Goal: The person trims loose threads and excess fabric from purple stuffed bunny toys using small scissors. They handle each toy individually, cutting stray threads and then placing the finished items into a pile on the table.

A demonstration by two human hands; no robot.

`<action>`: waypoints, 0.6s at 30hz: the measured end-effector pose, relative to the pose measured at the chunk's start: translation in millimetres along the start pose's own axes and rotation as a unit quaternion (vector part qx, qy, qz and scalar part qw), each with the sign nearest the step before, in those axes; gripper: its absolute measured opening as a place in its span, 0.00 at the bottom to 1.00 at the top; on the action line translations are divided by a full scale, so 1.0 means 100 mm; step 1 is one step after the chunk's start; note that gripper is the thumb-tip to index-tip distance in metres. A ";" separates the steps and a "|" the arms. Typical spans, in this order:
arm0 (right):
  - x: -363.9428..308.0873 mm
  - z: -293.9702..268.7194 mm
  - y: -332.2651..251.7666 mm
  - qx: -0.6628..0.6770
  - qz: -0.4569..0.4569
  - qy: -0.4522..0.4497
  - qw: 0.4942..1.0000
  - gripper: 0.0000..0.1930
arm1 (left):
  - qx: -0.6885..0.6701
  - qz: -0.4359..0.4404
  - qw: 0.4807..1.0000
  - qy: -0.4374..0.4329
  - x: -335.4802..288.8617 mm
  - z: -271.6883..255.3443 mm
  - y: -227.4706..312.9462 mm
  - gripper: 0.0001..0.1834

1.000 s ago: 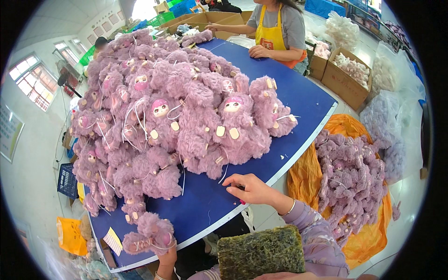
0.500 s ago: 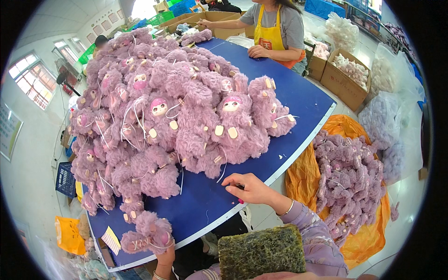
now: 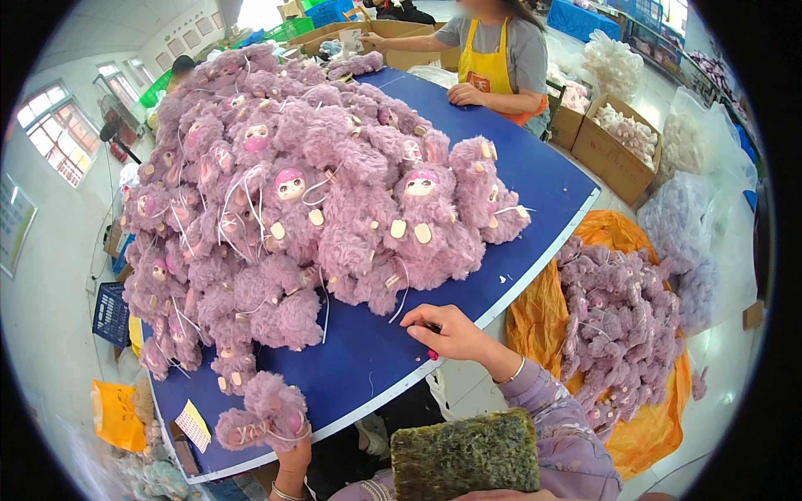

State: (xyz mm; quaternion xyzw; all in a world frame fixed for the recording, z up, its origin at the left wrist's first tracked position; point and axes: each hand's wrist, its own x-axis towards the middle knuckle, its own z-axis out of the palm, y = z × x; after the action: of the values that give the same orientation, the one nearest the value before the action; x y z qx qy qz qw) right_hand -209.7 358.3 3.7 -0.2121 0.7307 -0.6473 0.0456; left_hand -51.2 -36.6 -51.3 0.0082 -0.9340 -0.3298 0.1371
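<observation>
At the near left edge of the blue table, my left hand (image 3: 292, 455) holds a purple plush doll (image 3: 271, 405) with white cord on it. The doll's face points away, so little of it shows. My right hand (image 3: 455, 332) rests near the table's front edge, fingers curled and pinched round a small dark thing that I cannot make out. Just under it lies a small pink bit (image 3: 433, 355). Beyond both hands rises a big heap of purple plush dolls (image 3: 342, 209), some with pale faces, cream feet and loose white cords.
A dark green, seaweed-like sheet (image 3: 466, 455) covers part of the view near me. An orange sack (image 3: 535, 321) of more dolls stands right of the table. A person in a yellow apron (image 3: 484, 63) works across it. A sticker sheet (image 3: 194, 426) lies at the left corner; cartons (image 3: 614, 159) stand beyond.
The whole view has shifted slightly. Both hands keep nearly the same places and grips. Across the table, the co-worker's far hand now has a small whitish thing by it.
</observation>
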 end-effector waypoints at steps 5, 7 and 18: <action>0.00 0.00 -0.04 0.007 0.007 0.007 1.000 0.10 | -0.023 0.008 1.000 0.006 0.03 -0.02 0.09 0.34; 0.00 0.00 -0.07 0.012 0.021 0.007 1.000 0.10 | -0.001 0.001 1.000 0.011 0.01 -0.01 0.07 0.33; 0.00 0.01 -0.09 0.028 0.033 0.022 0.999 0.09 | -0.109 0.005 0.994 0.000 0.15 -0.06 0.35 0.29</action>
State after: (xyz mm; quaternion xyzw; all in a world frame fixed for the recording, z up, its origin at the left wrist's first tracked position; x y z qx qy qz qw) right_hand -206.7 356.4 12.2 -0.1725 0.7198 -0.6699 0.0569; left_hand -61.3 -14.6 -21.4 -0.0115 -0.8926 -0.4289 0.1384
